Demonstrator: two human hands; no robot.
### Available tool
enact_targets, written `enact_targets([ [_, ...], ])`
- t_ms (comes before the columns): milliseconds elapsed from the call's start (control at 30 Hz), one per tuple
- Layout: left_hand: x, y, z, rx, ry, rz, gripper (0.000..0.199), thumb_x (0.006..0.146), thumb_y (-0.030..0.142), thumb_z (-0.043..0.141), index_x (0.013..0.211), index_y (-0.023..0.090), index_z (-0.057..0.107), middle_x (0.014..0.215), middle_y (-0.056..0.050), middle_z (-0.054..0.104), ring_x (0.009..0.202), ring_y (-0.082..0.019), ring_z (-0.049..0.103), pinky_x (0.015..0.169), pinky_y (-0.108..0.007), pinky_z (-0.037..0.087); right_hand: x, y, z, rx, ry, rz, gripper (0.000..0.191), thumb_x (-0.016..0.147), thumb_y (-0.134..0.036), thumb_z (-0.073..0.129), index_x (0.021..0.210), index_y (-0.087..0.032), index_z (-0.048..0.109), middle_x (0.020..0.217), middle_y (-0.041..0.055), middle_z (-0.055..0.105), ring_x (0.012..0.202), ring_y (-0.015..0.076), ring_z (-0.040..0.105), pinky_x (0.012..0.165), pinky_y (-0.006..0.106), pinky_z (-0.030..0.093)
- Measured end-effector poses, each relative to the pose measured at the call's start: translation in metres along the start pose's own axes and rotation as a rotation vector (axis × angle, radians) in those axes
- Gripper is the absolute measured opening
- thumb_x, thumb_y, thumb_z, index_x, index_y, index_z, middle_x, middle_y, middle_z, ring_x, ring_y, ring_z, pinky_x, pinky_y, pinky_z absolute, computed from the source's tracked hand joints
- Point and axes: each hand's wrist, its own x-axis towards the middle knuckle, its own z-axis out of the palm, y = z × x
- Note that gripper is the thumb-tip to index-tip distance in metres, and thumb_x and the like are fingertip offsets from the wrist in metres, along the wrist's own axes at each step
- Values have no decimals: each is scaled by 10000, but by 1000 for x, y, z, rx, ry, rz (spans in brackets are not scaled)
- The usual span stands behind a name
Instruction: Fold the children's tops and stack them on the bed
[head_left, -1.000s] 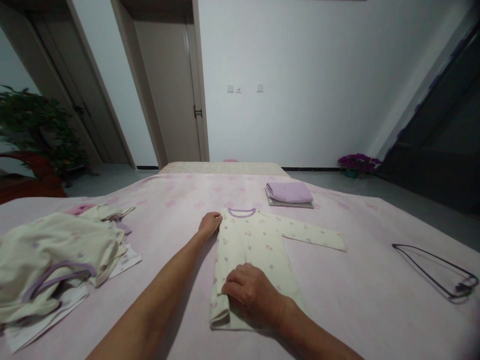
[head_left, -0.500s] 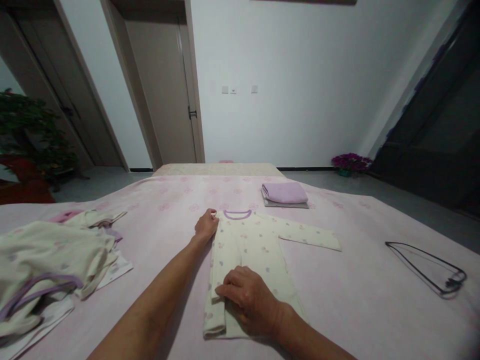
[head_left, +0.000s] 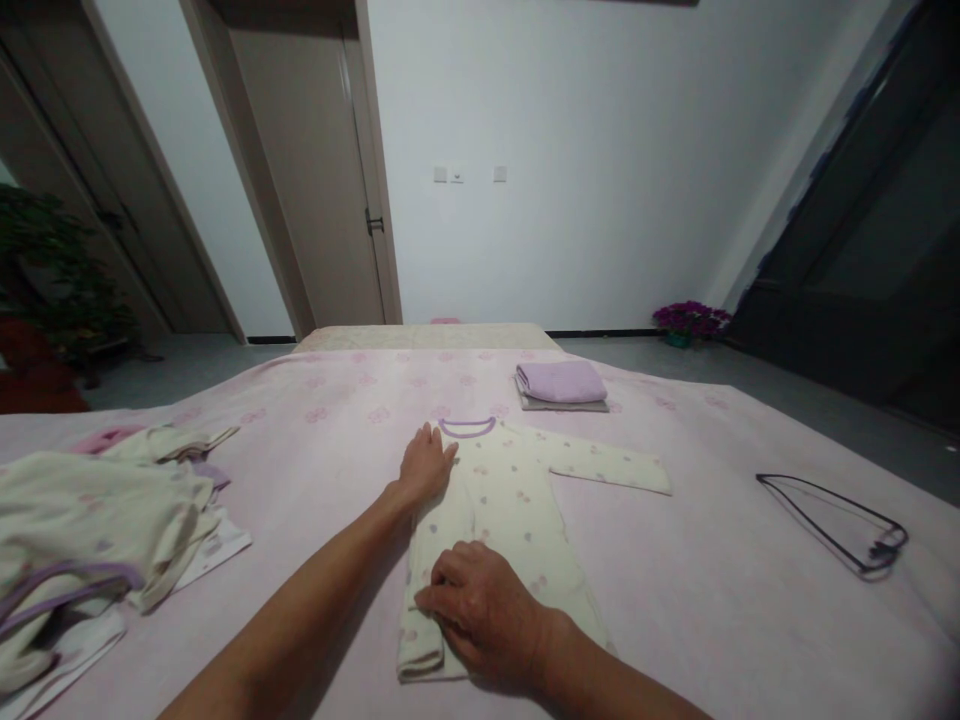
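Cream cloth with little pink marks and grey hearts is making up a shirt (head_left: 517,510), which is lying face up and flat on a pink sheet (head_left: 690,610). At the near end, its bottom left corner (head_left: 421,645) is looking thick, with layers lying over each other. Just above, the right hand (head_left: 480,610) is resting on the folded side, its fingers curling in; its fingertips are partly hiding, so I cannot tell if they are pinching. Off to the right, a thin black hanger (head_left: 885,552) is lying alone. Over on the left, a messy heap of clothes (head_left: 97,510) is showing cream cloth and purple edging too. Farther up, one long sleeve (head_left: 611,465) is stretching out to the right. The left hand (head_left: 426,465) is lying loose on the left shoulder, fingers reaching out straight. Beside it, a purple neck band (head_left: 466,435) is curving like a smile. Beyond, a folded purple cloth (head_left: 561,381) is sitting on a folded grey one (head_left: 566,406).
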Motion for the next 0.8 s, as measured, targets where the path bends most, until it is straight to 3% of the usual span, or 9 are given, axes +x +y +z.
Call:
enact_targets([
  [167, -8, 2, 10, 84, -37, -30, 686, 1002, 488, 355, 1512, 31, 322, 1612, -255, 203, 1505, -376, 184, 1183, -521, 196, -2, 1, 3, 51, 44, -78, 245, 767, -162, 561, 985, -221, 655, 880, 42, 640, 762, 191, 528, 702, 343, 392],
  [333, -12, 1, 7, 184, -16, -12, 671, 1014, 503, 312, 1515, 57, 338, 1612, -231, 237, 1486, -372, 246, 1178, -522, 199, -3, 2, -3, 78, 178, 40, 231, 867, -202, 537, 1074, -205, 637, 1064, 83, 683, 925, 220, 577, 818, 380, 427],
  [533, -24, 9, -1, 284, 75, 56, 576, 1019, 441, 336, 1440, 71, 464, 1543, -212, 407, 1474, -343, 289, 1206, -490, 163, -5, -1, -7, 40, 8, -92, 214, 836, -210, 580, 1045, -202, 628, 1037, 58, 695, 892, 208, 585, 811, 361, 439],
  [700, -67, 20, -11, 262, 49, 180, 576, 994, 398, 401, 1457, 58, 443, 1571, -213, 357, 1486, -335, 271, 1213, -478, 201, -10, -2, -1, -1, -44, -258, 90, 759, -223, 621, 833, -215, 570, 875, 26, 698, 787, 187, 584, 699, 334, 438],
  [800, -107, 18, -12, 183, -6, 310, 598, 998, 415, 391, 1501, 91, 387, 1603, -196, 292, 1500, -314, 241, 1208, -490, 238, -11, 1, -1, 11, 50, -346, 54, 783, -195, 578, 832, -217, 577, 825, 12, 701, 711, 159, 603, 644, 315, 441],
])
